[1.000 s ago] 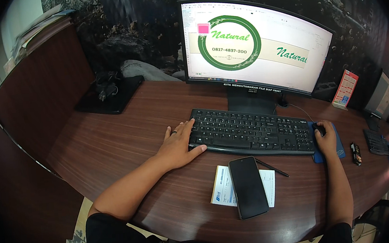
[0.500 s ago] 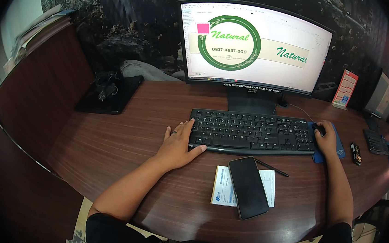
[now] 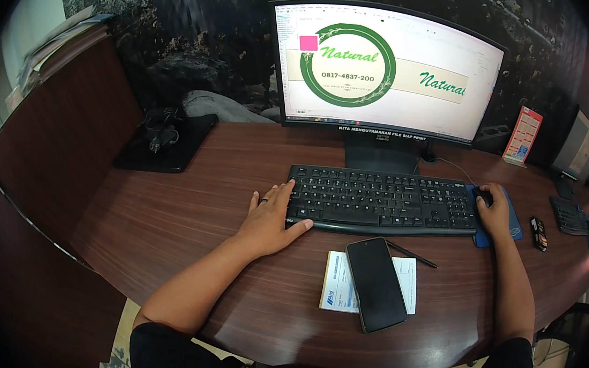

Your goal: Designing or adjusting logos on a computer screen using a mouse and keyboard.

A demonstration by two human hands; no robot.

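My left hand (image 3: 268, 221) rests with fingers stretched out over the left end of a black keyboard (image 3: 380, 197), its thumb along the front edge. A ring shows on one finger. At the keyboard's right end, my right hand (image 3: 496, 210) is wrapped over a dark computer mouse (image 3: 479, 200), most of which the hand covers. The mouse sits on a blue mouse pad (image 3: 514, 217). Behind the keyboard stands a monitor (image 3: 403, 62), lit with a round green emblem, a cream banner and a small pink square.
A dark smartphone (image 3: 377, 285) lies on a printed paper slip (image 3: 335, 285), beside a black pen (image 3: 413, 253). Right of the pad is a small dark box (image 3: 538, 233). A red desk calendar (image 3: 523, 134) stands farther back. At left, cables (image 3: 161, 131) lie on a black flat stand (image 3: 190, 147).
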